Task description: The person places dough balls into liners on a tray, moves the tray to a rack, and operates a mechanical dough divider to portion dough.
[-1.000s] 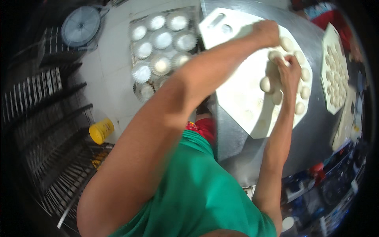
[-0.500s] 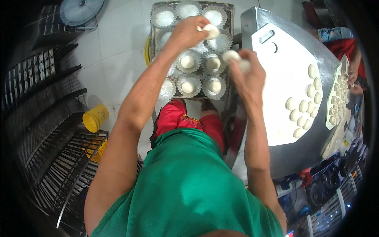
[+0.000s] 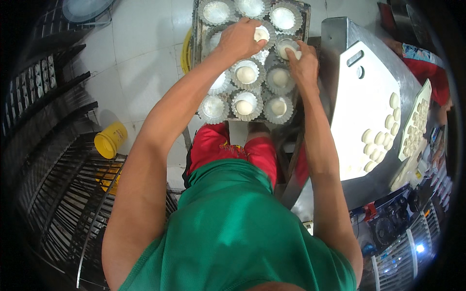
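Note:
My left hand (image 3: 240, 40) is curled over a fluted metal mould in the second row. Its thumb and fingertips are at a round white dough ball (image 3: 261, 34) lying in the mould. My right hand (image 3: 304, 64) reaches over the mould to the right, thumb and fingers closed on pale dough (image 3: 290, 52); whether that is one ball or two I cannot make out. Nearer to me, several moulds hold dough balls, among them a front one (image 3: 243, 107). Other moulds, such as the far right one (image 3: 283, 18), show only a whitish, floury inside. All stand on a dark, worn tray (image 3: 307, 29).
To the right, a white board (image 3: 354, 116) with several dough balls (image 3: 376, 140) lies on a metal table (image 3: 334, 30). Beyond it a person's arm (image 3: 394, 46) is beside another board (image 3: 415, 123) of small dough pieces. Dark racks (image 3: 68, 194) and a yellow bucket (image 3: 110, 139) stand left.
My left hand has lowered its dough ball into a mould. My right hand has moved up and over the tray with its dough. The whole view has shifted slightly.

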Demonstrator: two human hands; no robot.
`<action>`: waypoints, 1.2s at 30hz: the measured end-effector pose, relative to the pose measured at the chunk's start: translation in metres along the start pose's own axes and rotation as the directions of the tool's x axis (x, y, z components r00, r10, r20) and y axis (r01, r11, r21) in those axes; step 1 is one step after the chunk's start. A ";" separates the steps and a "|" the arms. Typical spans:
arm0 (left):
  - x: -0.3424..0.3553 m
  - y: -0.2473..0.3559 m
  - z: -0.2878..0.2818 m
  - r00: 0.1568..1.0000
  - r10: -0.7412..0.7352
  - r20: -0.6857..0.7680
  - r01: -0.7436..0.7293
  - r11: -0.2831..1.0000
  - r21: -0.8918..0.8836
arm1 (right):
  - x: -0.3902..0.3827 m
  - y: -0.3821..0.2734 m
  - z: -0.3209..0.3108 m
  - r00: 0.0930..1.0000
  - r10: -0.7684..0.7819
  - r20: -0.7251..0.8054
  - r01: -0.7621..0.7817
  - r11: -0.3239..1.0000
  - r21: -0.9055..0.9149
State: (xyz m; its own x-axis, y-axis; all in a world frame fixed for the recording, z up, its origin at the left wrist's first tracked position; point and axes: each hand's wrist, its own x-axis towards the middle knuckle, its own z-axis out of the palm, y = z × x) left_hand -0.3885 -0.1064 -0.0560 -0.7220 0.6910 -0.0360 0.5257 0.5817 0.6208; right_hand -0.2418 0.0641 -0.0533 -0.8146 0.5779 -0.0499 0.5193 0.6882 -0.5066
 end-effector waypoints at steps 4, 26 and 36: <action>0.021 -0.001 -0.048 0.921 -0.269 0.283 0.356 0.874 -0.330 | 0.008 -0.001 -0.020 0.988 0.136 0.070 -0.147 0.971 0.188; 0.093 -0.033 -0.009 0.927 0.345 -0.151 -0.363 0.925 -0.114 | 0.091 -0.004 0.040 0.930 -0.299 -0.216 0.214 0.915 -0.343; 0.075 0.100 -0.001 0.904 0.228 -0.361 -0.332 0.907 -0.259 | -0.056 -0.035 -0.091 0.949 -0.192 -0.250 0.281 0.876 0.393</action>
State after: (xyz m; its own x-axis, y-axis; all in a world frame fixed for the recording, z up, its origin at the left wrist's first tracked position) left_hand -0.3902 0.0029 0.0045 -0.6956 0.6023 0.3916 0.6002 0.1875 0.7776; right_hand -0.1905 0.0476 0.0451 -0.8085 0.5255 0.2649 0.1246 0.5928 -0.7957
